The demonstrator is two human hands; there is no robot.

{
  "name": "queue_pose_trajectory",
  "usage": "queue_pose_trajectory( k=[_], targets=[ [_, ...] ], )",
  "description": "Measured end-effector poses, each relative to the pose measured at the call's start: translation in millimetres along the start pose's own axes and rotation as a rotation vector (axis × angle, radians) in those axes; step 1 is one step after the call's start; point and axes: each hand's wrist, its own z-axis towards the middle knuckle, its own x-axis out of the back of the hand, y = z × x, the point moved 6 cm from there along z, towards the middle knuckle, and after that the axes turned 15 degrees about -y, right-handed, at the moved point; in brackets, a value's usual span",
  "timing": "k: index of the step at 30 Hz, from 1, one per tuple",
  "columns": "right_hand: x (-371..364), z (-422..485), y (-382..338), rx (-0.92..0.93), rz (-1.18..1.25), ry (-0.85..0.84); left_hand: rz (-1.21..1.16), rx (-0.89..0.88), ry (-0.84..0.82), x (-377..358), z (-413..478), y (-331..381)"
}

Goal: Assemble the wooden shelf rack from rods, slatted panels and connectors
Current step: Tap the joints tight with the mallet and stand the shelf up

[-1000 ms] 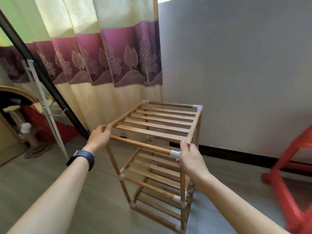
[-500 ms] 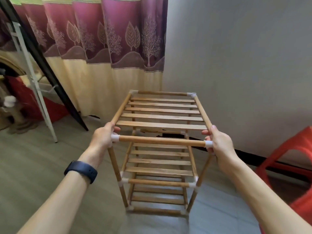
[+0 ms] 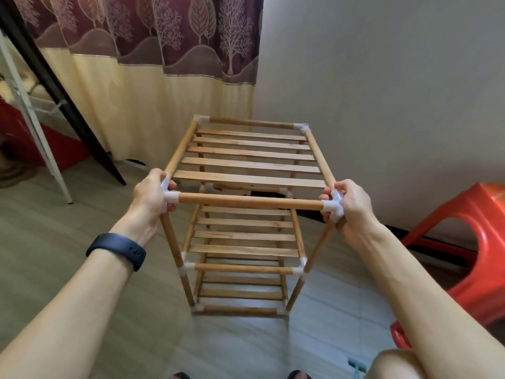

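Observation:
A three-tier wooden shelf rack stands upright on the floor in front of me, built from round rods, slatted panels and white plastic connectors. My left hand grips the near left top corner connector. My right hand grips the near right top corner connector. The front top rod runs between my two hands. Lower tiers show through the slats.
A patterned curtain hangs behind the rack, and a grey wall is to the right. A red plastic stool sits at the right. A white stand leg and a black pole lean at the left.
The rack has turned from angled to square-on to me and come nearer. My hands have closed round the two near top corners. My view has tilted down.

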Motion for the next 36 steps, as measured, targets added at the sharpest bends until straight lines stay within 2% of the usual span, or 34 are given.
queue_pose_trajectory(
  k=[3, 8, 13, 16, 18, 19, 21, 23, 25, 27, 31, 34, 36],
  targets=[
    [0.1, -2.5, 0.2, 0.025, -0.256, 0.042, -0.005, 0.018, -0.013, -1.5, -1.7, -3.2],
    [3.5, -4.2, 1.6, 0.023, -0.319, 0.096, -0.115, 0.01, -0.016, -5.7, -6.0, -11.4],
    [5.2, -2.9, -2.6, 0.021, -0.459, 0.145, -0.099, -0.002, -0.04, -5.3, -14.1, -15.9],
    [5.3, -4.2, -12.1, 0.063, -0.726, 0.22, -0.109, -0.004, -0.073, -3.0, -17.6, -18.0],
    [3.0, -10.6, -20.6, 0.175, -0.963, 0.323, 0.089, -0.05, -0.02, 1.7, -17.2, -15.3],
    [-2.5, -15.2, -23.9, 0.259, -1.072, 0.351, 0.293, -0.121, 0.027, 5.5, -17.9, -8.7],
    [-23.8, -22.6, -25.6, 0.44, -1.275, 0.309, 0.75, -0.381, 0.091, 7.0, -23.4, 14.4],
    [-46.0, -20.8, -22.5, 0.511, -1.468, 0.215, 1.117, -0.592, -0.021, -5.0, -25.3, 33.9],
    [-59.3, -15.5, -22.7, 0.461, -1.601, 0.132, 1.319, -0.589, -0.189, -17.9, -20.1, 40.6],
    [-66.5, -10.7, -23.3, 0.411, -1.674, 0.037, 1.436, -0.511, -0.266, -28.3, -12.0, 38.4],
    [-74.5, -2.7, -21.6, 0.332, -1.729, -0.122, 1.492, -0.484, -0.215, -34.7, 0.1, 36.1],
    [-77.0, 5.3, -25.9, 0.318, -1.732, -0.156, 1.493, -0.486, -0.156, -33.3, 6.6, 36.8],
    [-74.2, 9.9, -29.3, 0.349, -1.727, -0.105, 1.504, -0.486, -0.151, -39.5, 8.2, 36.7]
  ],
)
